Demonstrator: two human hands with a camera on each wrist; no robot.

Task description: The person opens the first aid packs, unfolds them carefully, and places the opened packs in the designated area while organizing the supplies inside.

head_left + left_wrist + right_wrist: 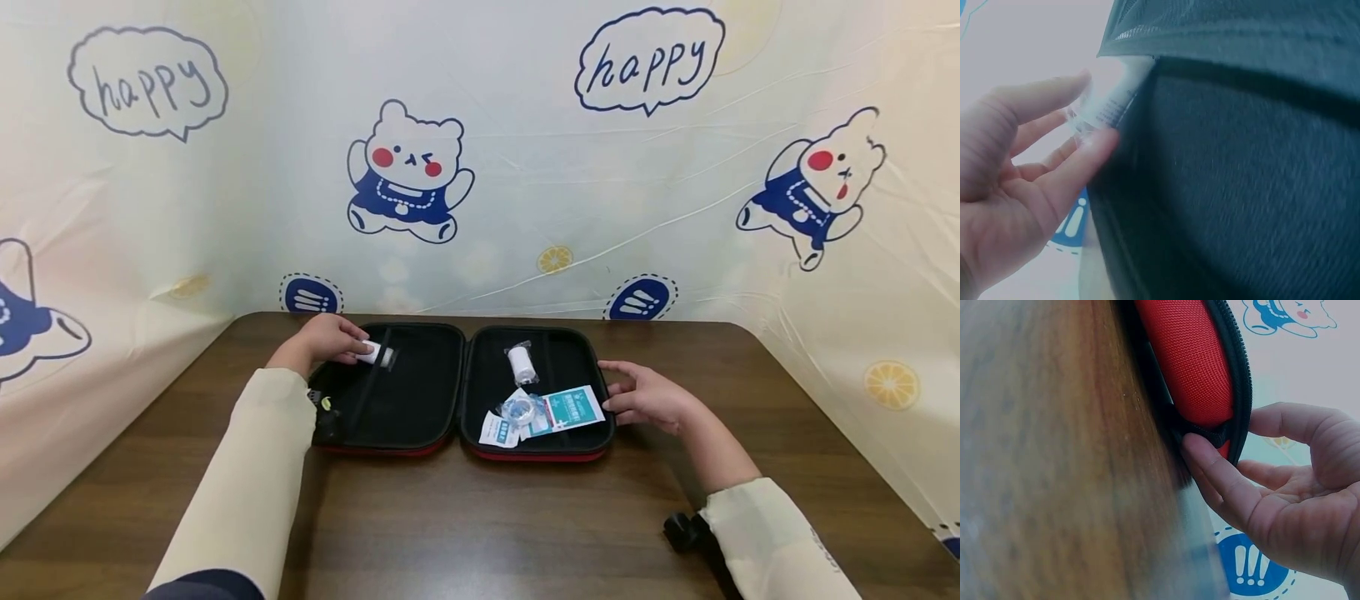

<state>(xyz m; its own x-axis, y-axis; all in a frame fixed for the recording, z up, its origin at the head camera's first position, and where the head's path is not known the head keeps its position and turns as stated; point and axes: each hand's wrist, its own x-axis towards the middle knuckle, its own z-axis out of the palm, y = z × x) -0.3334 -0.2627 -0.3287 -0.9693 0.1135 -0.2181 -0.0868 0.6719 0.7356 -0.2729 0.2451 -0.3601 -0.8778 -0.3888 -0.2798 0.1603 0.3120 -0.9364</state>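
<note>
A zip case with a red shell and black lining lies unfolded on the table. At the far left of its left half, my left hand pinches a white bandage roll in clear wrap between thumb and fingers. The left wrist view has the roll partly under the black elastic strap. On the opposite side, my right hand holds the case's right edge, thumb by the zipper and fingers at a black loop. A second wrapped white roll lies in the right half.
Below that second roll are a teal-and-white packet, a small white packet and a clear-wrapped round item. A zipper pull with a yellow-green charm sits at the left edge. The brown table meets a printed curtain behind.
</note>
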